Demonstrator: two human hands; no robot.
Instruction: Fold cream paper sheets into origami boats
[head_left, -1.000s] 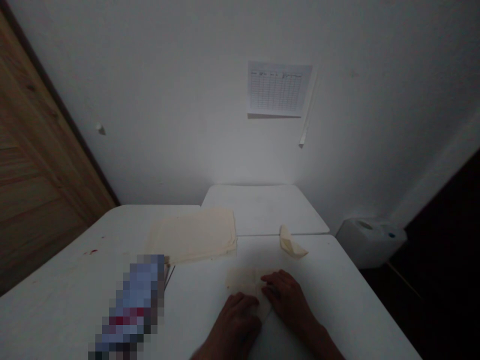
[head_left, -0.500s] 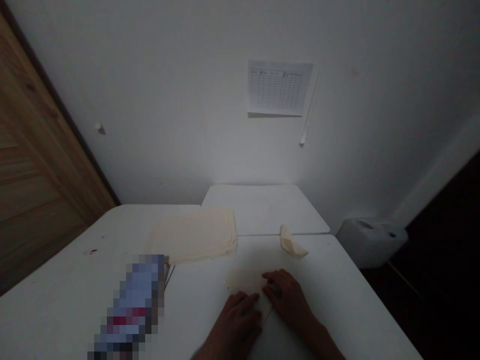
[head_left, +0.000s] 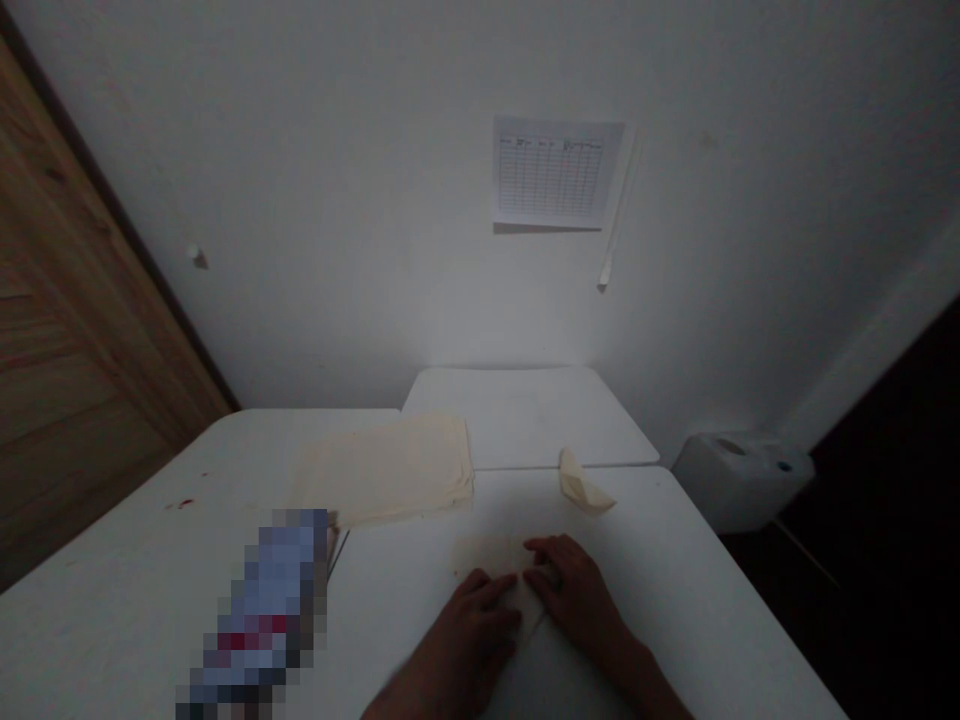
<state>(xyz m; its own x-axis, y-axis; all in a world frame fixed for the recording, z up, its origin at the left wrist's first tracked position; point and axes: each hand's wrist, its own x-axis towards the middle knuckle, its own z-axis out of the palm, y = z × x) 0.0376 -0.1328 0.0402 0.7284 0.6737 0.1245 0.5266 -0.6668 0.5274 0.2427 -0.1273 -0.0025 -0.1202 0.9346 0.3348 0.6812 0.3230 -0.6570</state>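
Note:
A thin cream sheet (head_left: 487, 552) lies on the white table, paper or cloth, I cannot tell which. My left hand (head_left: 476, 615) holds down its near left part, fingers bent and bunched together. Across from it, my right hand (head_left: 574, 585) has its thumb and forefinger drawn close at the sheet's right side. The fingertips of both hands almost meet. Much of the sheet is hidden beneath them, and its outline is faint in the dim light. Beyond my right hand rests a small folded cream piece (head_left: 584, 488), pointed at its ends.
A stack of cream sheets (head_left: 390, 465) lies to the left on the white table (head_left: 667, 610). Nearer stands a pixelated bluish object (head_left: 262, 600). A printed chart (head_left: 551, 175) hangs on the wall. At the right is a white container (head_left: 742, 485); a wooden door (head_left: 67, 300) is at left.
My left hand has shifted slightly forward over the sheet, its fingertips closer to the right hand's. The right hand stays nearly in place, and the other things lie as before.

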